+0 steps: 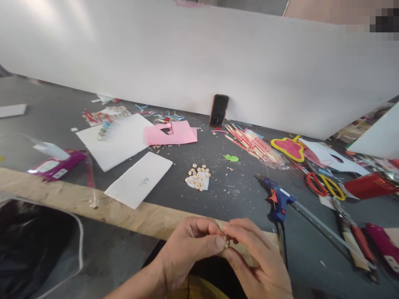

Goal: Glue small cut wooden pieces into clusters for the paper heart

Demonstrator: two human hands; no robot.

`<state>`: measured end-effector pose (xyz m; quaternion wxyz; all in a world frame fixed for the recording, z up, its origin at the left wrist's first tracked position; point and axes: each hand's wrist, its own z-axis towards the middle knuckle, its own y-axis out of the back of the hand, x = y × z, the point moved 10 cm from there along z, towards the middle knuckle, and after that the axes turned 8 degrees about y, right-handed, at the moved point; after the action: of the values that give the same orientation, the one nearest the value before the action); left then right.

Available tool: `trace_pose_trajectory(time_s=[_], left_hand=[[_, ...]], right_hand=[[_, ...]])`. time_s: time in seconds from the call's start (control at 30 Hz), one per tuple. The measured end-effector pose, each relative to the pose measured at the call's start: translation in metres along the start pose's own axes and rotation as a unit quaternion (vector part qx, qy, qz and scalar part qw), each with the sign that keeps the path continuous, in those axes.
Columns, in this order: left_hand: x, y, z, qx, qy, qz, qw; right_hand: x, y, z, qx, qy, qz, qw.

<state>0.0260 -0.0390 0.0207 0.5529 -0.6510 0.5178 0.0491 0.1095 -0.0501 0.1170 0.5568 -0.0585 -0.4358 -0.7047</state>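
Note:
At the near table edge, my left hand (pixel 196 241) and my right hand (pixel 255 253) meet fingertip to fingertip. Pinched between them is a small pale flower-shaped piece (pixel 227 243); the fingers cover much of it. Beyond the hands, similar small beige flower-shaped pieces (pixel 197 178) lie on a white paper cutout (pixel 205 185). A blue hot glue gun (pixel 282 202) rests to the right of my right hand, with a clear glue stick (pixel 330 230) extending behind it.
A white card (pixel 140 180) and a white sheet (pixel 112 145) lie left, near folded pink paper (pixel 174 133). A phone (pixel 219 110) leans against the white partition (pixel 187 62). Right are red-handled scissors (pixel 316 184), pliers (pixel 361 243), a red can (pixel 370 185) and bundled sticks (pixel 255 145).

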Motion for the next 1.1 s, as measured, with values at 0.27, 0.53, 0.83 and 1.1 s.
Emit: trace_pose_trajectory(time_s=[0.27, 0.53, 0.83, 1.1], left_hand=[[-0.006, -0.01, -0.002, 0.055, -0.009, -0.029, 0.998], [-0.003, -0.008, 0.0, 0.047, 0.01, -0.005, 0.999], [-0.005, -0.004, -0.001, 0.035, -0.001, -0.009, 0.999], [-0.008, -0.002, -0.002, 0.006, -0.014, 0.005, 1.0]], right_hand=[[-0.012, -0.004, -0.005, -0.023, -0.054, 0.06, 0.996], [-0.013, -0.009, -0.007, 0.012, -0.048, 0.084, 0.995], [-0.003, 0.002, -0.002, -0.007, -0.012, -0.021, 1.0], [0.001, 0.0, -0.002, 0.0, 0.008, -0.037, 0.999]])
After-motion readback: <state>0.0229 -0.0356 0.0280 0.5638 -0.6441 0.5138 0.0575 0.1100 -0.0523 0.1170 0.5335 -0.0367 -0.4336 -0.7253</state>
